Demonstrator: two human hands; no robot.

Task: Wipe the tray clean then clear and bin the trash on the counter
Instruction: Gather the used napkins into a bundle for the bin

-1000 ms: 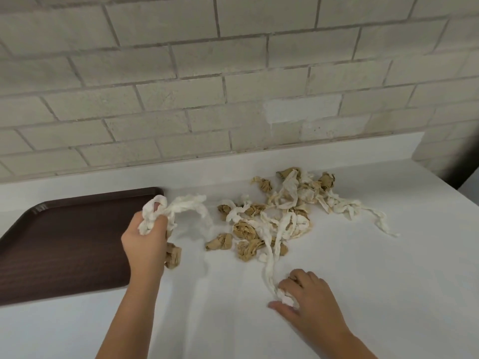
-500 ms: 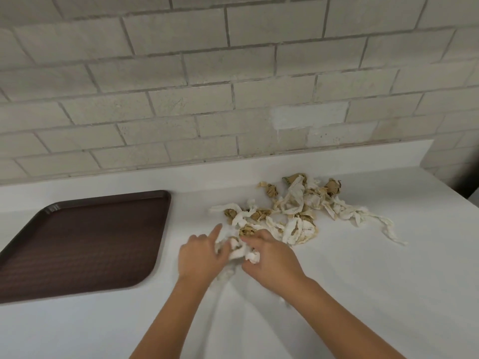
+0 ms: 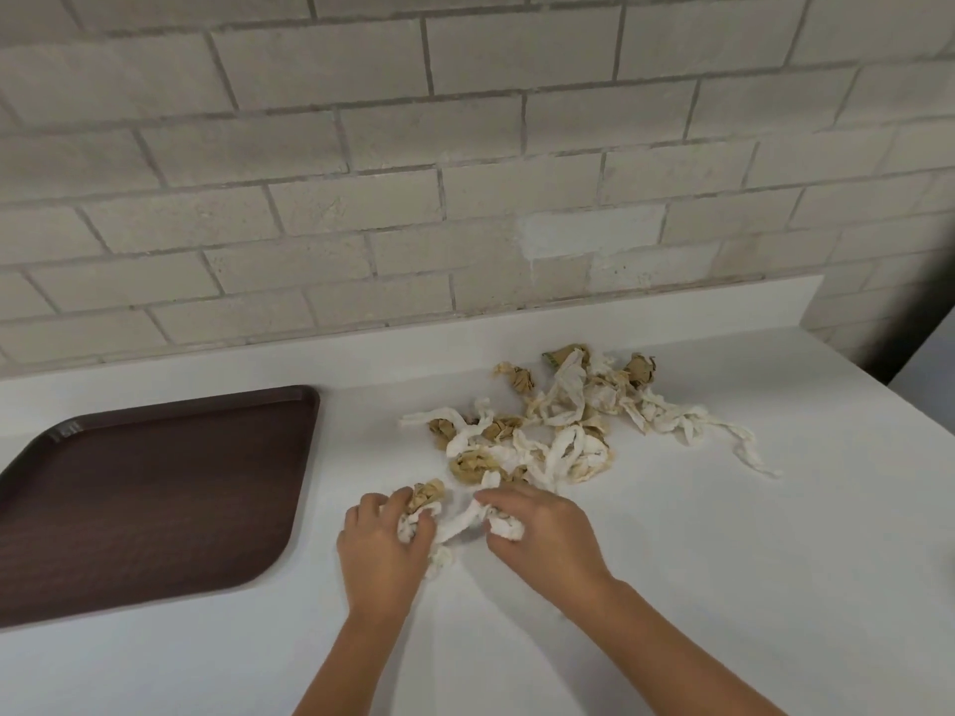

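A dark brown tray (image 3: pixel 144 498) lies flat on the white counter (image 3: pixel 723 586) at the left, with nothing on it. A pile of trash (image 3: pixel 558 426), twisted white paper strips and crumpled brown paper wads, spreads across the counter's middle. My left hand (image 3: pixel 382 550) is closed on a bunch of white paper and a brown wad at the pile's near edge. My right hand (image 3: pixel 542 534) sits close beside it, fingers closed on the other end of the same white paper strip (image 3: pixel 460 527). Both hands rest on the counter.
A grey brick wall (image 3: pixel 465 173) rises behind a low white backsplash (image 3: pixel 362 354). The counter's right edge (image 3: pixel 878 405) drops off near a dark gap. A long white strip (image 3: pixel 744 447) trails right from the pile.
My left hand came from beside the tray to the pile's near edge, carrying white paper. My right hand moved up to meet it. Both now grip paper together.
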